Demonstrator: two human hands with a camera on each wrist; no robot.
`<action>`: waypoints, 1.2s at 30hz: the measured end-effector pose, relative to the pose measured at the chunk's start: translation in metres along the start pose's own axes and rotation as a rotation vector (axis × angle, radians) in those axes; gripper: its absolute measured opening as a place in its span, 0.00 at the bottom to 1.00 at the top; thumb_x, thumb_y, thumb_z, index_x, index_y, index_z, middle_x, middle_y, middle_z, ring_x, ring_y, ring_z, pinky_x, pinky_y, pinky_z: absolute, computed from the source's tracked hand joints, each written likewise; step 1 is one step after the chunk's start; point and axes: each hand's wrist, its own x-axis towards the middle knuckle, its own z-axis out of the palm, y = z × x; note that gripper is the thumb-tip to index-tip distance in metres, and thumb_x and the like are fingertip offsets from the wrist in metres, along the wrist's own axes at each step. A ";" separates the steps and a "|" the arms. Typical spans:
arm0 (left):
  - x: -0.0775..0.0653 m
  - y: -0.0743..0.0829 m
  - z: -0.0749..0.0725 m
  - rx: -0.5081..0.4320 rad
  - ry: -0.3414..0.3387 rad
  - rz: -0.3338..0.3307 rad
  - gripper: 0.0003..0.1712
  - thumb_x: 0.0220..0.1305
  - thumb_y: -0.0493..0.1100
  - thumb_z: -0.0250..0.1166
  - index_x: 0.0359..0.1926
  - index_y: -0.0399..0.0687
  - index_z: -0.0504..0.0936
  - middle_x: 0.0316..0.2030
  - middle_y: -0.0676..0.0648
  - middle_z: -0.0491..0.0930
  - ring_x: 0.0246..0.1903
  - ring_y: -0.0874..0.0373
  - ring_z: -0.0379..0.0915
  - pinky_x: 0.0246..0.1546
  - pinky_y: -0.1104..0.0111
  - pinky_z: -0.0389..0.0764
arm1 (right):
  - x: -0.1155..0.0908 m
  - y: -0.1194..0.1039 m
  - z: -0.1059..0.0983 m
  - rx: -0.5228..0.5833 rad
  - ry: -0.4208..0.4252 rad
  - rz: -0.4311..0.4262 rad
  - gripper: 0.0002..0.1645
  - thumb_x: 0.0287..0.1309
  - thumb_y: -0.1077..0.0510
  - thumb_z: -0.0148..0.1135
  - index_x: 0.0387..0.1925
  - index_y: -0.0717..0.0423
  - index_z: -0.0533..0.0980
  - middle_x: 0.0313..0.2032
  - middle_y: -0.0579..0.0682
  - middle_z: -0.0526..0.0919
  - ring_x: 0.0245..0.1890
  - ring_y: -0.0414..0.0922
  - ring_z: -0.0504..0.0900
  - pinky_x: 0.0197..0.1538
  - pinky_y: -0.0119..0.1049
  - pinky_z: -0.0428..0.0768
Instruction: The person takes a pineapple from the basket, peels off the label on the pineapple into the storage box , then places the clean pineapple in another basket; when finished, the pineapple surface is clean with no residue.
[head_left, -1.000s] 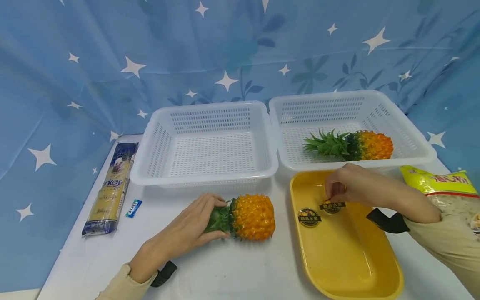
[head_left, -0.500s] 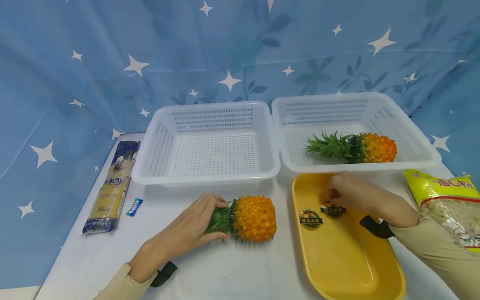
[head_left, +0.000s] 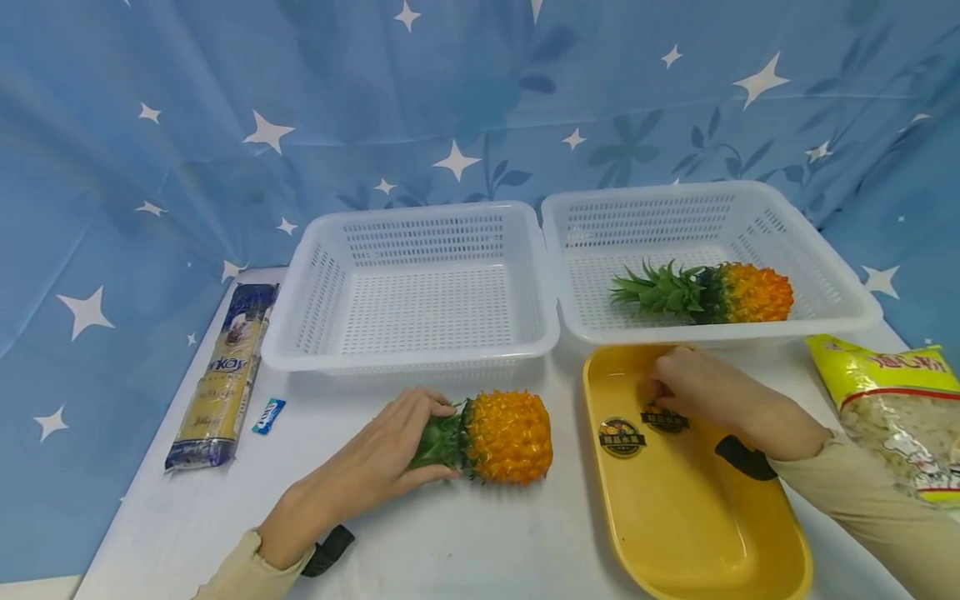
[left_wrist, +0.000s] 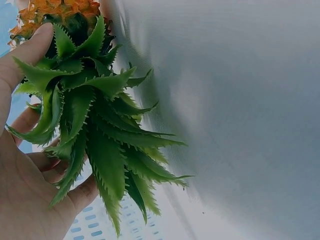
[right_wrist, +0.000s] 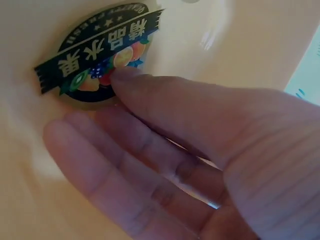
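On the white table, my left hand [head_left: 375, 450] holds a toy-like pineapple [head_left: 508, 437] by its leafy crown. In the left wrist view the thumb lies along one side of the green crown [left_wrist: 100, 115] and the fingers reach behind it. My right hand [head_left: 705, 392] is down inside the yellow tray [head_left: 675, 517]. Its thumb tip lies over the lower edge of a round fruit label [right_wrist: 102, 52]. The other fingers [right_wrist: 90, 155] are loosely bent beside the label, with a gap to the thumb. A second label [head_left: 621, 437] lies left of it in the tray.
Behind stand a white basket [head_left: 408, 360] and a second white basket [head_left: 720, 332], with another pineapple [head_left: 750, 292] in the second. A noodle pack [head_left: 225, 375] and a small blue packet [head_left: 268, 416] lie left. A yellow-topped pasta bag [head_left: 892, 417] lies right.
My right hand stays at the same label, while its wrist and forearm have shifted slightly left and down. The left hand and the pineapple stay in place.
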 end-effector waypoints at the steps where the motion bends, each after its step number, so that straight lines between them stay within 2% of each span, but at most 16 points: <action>1: 0.000 0.000 0.000 0.000 0.000 -0.001 0.32 0.65 0.55 0.75 0.59 0.47 0.70 0.62 0.47 0.73 0.60 0.53 0.72 0.62 0.57 0.77 | 0.000 -0.001 0.000 -0.008 0.004 0.006 0.19 0.53 0.66 0.79 0.22 0.52 0.74 0.19 0.39 0.68 0.20 0.35 0.64 0.26 0.32 0.65; 5: 0.000 0.000 0.000 0.000 0.001 -0.004 0.32 0.64 0.56 0.75 0.59 0.47 0.70 0.61 0.47 0.73 0.59 0.54 0.72 0.61 0.57 0.77 | -0.001 -0.001 -0.001 0.030 -0.005 0.022 0.17 0.54 0.64 0.80 0.27 0.54 0.74 0.20 0.42 0.70 0.20 0.36 0.66 0.26 0.32 0.67; 9: -0.001 0.000 0.000 -0.001 -0.002 -0.007 0.32 0.65 0.56 0.74 0.59 0.47 0.70 0.62 0.47 0.73 0.60 0.54 0.72 0.61 0.57 0.77 | -0.001 0.002 -0.003 0.139 -0.044 0.007 0.15 0.54 0.63 0.80 0.25 0.50 0.78 0.20 0.37 0.73 0.21 0.32 0.68 0.26 0.31 0.69; 13: -0.002 -0.001 0.001 -0.002 -0.003 -0.011 0.31 0.66 0.57 0.73 0.59 0.48 0.70 0.62 0.47 0.73 0.59 0.54 0.72 0.61 0.57 0.77 | 0.000 0.005 -0.003 0.216 -0.100 -0.001 0.13 0.54 0.63 0.80 0.27 0.48 0.81 0.22 0.34 0.77 0.22 0.30 0.71 0.28 0.31 0.74; 20: -0.001 0.000 0.001 -0.005 0.000 -0.008 0.31 0.64 0.56 0.74 0.58 0.48 0.70 0.62 0.48 0.73 0.60 0.54 0.72 0.61 0.57 0.77 | 0.002 0.008 -0.002 0.314 -0.147 0.009 0.16 0.49 0.63 0.82 0.28 0.49 0.79 0.23 0.35 0.77 0.23 0.32 0.71 0.29 0.32 0.72; 28: 0.000 0.000 0.001 0.000 0.004 -0.003 0.33 0.64 0.55 0.75 0.60 0.47 0.71 0.62 0.47 0.73 0.59 0.55 0.72 0.61 0.57 0.77 | 0.004 0.008 -0.002 0.321 -0.163 0.033 0.25 0.39 0.61 0.87 0.26 0.50 0.74 0.22 0.38 0.70 0.23 0.33 0.66 0.30 0.32 0.65; 36: -0.001 0.000 0.002 -0.003 0.008 -0.005 0.33 0.65 0.56 0.74 0.61 0.47 0.70 0.62 0.48 0.73 0.59 0.55 0.72 0.61 0.57 0.77 | 0.003 0.005 -0.001 0.353 -0.156 0.022 0.26 0.38 0.59 0.88 0.28 0.51 0.73 0.23 0.39 0.69 0.24 0.34 0.65 0.30 0.33 0.65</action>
